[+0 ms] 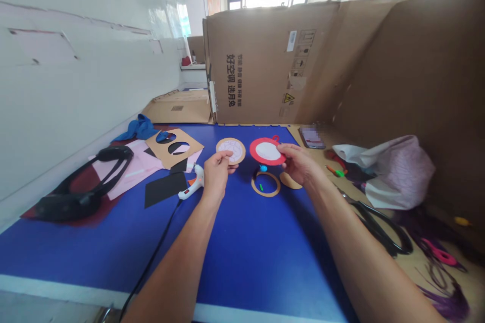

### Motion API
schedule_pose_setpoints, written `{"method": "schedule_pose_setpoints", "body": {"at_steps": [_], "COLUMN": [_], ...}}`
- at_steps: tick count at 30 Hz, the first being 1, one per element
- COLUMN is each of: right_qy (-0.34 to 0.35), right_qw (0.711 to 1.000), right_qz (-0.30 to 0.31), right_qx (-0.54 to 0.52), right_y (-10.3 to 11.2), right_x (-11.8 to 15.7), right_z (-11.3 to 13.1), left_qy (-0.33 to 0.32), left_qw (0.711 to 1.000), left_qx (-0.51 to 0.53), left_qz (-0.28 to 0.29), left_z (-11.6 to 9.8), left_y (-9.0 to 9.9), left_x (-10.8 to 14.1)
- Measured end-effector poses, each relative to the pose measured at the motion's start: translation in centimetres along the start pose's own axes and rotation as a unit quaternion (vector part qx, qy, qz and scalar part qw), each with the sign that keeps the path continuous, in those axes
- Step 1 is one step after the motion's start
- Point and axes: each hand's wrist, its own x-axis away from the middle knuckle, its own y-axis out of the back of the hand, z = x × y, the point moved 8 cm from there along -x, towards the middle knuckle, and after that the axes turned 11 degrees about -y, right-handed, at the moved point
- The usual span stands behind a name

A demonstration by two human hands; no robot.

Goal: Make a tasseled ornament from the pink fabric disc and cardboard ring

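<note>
Red paper disc point(261, 154), white centre, small red loop on top, sits over the blue bench point(242, 247), pinched at its right edge by right grip point(295, 163), fingers closed on it. Left grip point(216, 174), fingers curled, is at the lower edge of round cardboard disc point(232, 150), white patterned face; cannot tell if it has hold. Cardboard ring point(265, 191) lies below, between both grips. Glue gun point(192, 183) to left, black scissors point(379, 227) to right. Cardboard box point(265, 65) stands behind the bench, white tiled wall point(83, 101) on left, window point(267, 0) beyond.
</note>
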Motion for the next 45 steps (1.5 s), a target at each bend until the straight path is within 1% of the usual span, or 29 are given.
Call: {"method": "schedule_pose_setpoints", "body": {"at_steps": [4,7,14,21,25,37,41,45], "right_qy": [-0.037,-0.064,-0.100,-0.122,-0.130,-0.115,-0.089,-0.050], "right_qw": [0.999,0.997,0.993,0.989,0.988,0.990,0.994,0.998], "right_qz": [-0.002,0.004,0.031,0.039,0.044,0.055,0.051,0.042], "right_qx": [-0.016,-0.032,-0.056,-0.070,-0.072,-0.054,-0.039,-0.028], "right_y": [-0.3,-0.6,-1.2,-1.2,-1.4,-1.7,-1.7,-1.8], "right_x": [-0.5,-0.8,-1.4,-2.0,-2.1,-2.1,-2.0,-1.8], "right_z": [-1.2,-2.0,-3.5,-4.3,-4.5,-4.6,-4.5,-4.1], "left_qy": [-0.013,-0.013,-0.022,-0.021,-0.026,-0.018,0.004,0.028], "left_qw": [0.999,0.996,0.990,0.988,0.988,0.989,0.990,0.991], "left_qx": [-0.007,-0.036,-0.075,-0.078,-0.067,-0.063,-0.050,-0.037], "left_qz": [0.043,0.075,0.115,0.135,0.135,0.130,0.130,0.126], "left_z": [0.2,0.4,0.7,1.0,1.3,1.7,1.7,1.6], "left_y": [-1.1,-1.8,-2.5,-2.9,-2.9,-2.9,-3.0,-2.9], "left_x": [0.6,1.0,1.5,1.7,1.7,1.6,1.8,2.0]}}
